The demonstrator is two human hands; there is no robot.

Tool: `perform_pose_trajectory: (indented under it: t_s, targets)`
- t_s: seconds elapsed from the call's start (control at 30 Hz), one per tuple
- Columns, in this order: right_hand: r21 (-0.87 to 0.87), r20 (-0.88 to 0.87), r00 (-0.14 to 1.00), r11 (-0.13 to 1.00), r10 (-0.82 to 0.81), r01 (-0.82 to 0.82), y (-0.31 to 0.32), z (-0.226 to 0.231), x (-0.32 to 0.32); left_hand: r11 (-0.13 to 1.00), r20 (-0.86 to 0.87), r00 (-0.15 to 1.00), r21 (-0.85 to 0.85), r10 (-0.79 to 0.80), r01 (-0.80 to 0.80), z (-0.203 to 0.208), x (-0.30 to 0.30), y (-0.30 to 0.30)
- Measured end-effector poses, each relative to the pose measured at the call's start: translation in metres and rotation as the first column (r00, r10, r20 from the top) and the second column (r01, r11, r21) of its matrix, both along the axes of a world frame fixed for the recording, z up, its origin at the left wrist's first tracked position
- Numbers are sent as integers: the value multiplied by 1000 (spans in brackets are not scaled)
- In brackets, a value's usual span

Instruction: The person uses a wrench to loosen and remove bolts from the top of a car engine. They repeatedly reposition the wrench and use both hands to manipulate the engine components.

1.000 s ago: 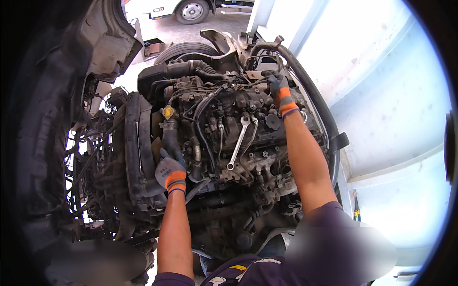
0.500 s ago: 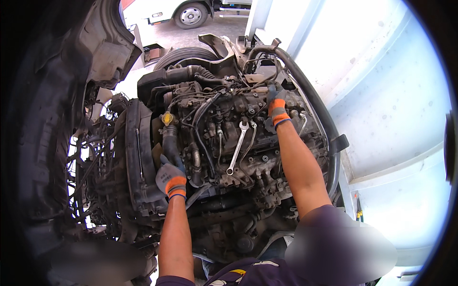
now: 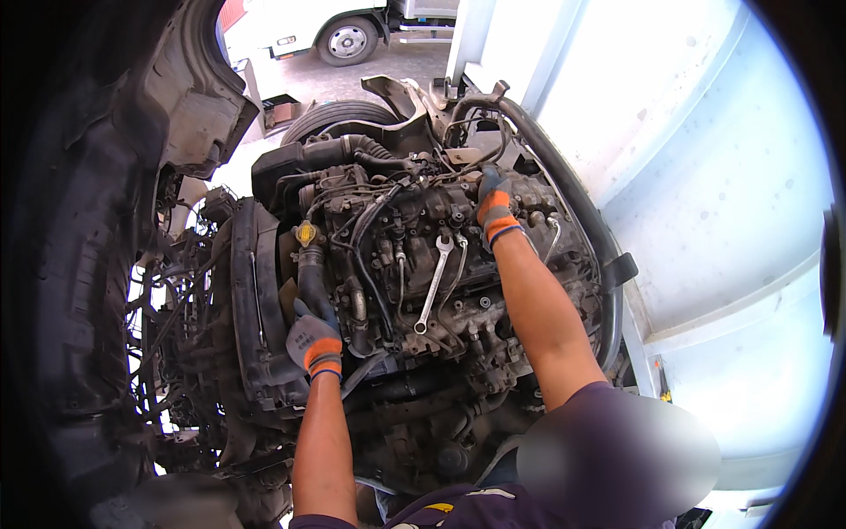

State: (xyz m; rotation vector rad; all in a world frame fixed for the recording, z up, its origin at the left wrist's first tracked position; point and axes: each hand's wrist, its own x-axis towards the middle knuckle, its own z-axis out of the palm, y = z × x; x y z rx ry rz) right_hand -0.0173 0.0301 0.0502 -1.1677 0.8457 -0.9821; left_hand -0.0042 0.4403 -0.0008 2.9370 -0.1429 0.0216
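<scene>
A grimy truck engine (image 3: 458,264) fills the middle of the view. My left hand (image 3: 315,342), in a grey and orange glove, is closed around the lower part of a thick black radiator hose (image 3: 312,273). At the far right part of the engine top is my gloved right hand (image 3: 495,203). Its fingers are bent together, and whatever they grip is hidden beneath them. Between my hands a silver combination wrench (image 3: 432,286) lies slanted across the engine, open jaw at the far end, ring end toward me. Neither hand touches it.
A yellow cap (image 3: 306,234) tops the hose, beside the radiator (image 3: 251,291). A thick black curved tube (image 3: 564,159) borders the engine on the right, before a white panel (image 3: 723,176). Tilted cab bodywork (image 3: 79,264) stands left. A white truck (image 3: 326,26) is parked beyond.
My right hand has shifted slightly left and nearer along the engine top. My left hand keeps its place on the hose. The view has tilted slightly; the wrench lies where it was.
</scene>
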Motion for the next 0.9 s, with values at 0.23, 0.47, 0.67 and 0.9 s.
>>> perform_pose_trajectory:
  t_s: [0.23,0.47,0.67,0.9]
  targets:
    - [63,29,994,993,-103,101,4,-9,8,999,80,997,-43,-8,12,-3,-1,2]
    - [74,52,999,997,8,-12,9,-8,6,1000,153,988,-14,1,1,-8,0,0]
    - [20,-33,997,998,-63,63,19,5,-4,1000,117,993,-3,-11,11,-14,3,3]
    - [-224,-198,979,970,44,-89,5,-9,-4,1000,119,993,-2,-15,15,-13,2,0]
